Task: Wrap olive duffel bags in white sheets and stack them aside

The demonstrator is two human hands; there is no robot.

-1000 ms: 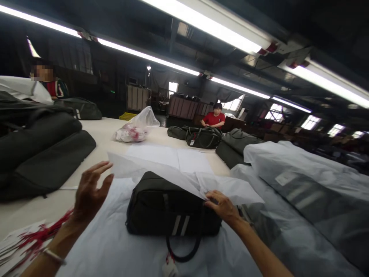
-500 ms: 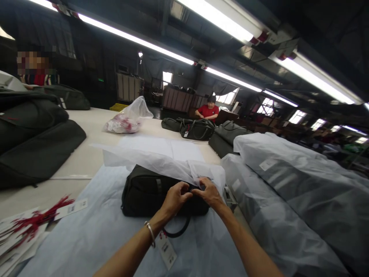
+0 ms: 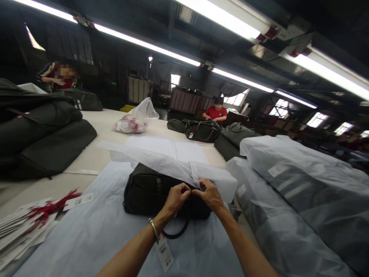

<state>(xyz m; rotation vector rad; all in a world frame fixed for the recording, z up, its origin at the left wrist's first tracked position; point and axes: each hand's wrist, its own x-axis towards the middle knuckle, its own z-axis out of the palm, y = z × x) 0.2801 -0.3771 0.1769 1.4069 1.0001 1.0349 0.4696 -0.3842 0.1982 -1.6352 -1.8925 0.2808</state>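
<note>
A dark bag (image 3: 141, 192) lies on pale tissue paper (image 3: 95, 227), a handle loop and a white tag (image 3: 164, 254) at its near side. Over its far edge rests a sheet of thin white tissue (image 3: 164, 163). My left hand (image 3: 177, 197) is at the bag's upper right part, thumb and fingers pinched on something I cannot make out. Close beside it on the right, my right hand (image 3: 209, 194) is also pinched, at the bag's edge by the tissue. What lies between the fingertips is too small to tell.
Dark bags (image 3: 52, 150) are piled at the left, above red-stringed tags (image 3: 49, 209). Tissue-wrapped bags (image 3: 302, 192) fill the right. A clear plastic bag (image 3: 134, 121) and more dark bags (image 3: 201, 130) stand farther back. Two people (image 3: 216, 112) are beyond the table.
The view has shifted, so the surroundings sit farther right. The left thumb and fingers have come closer together. At the far left, more of a person's arms shows.
</note>
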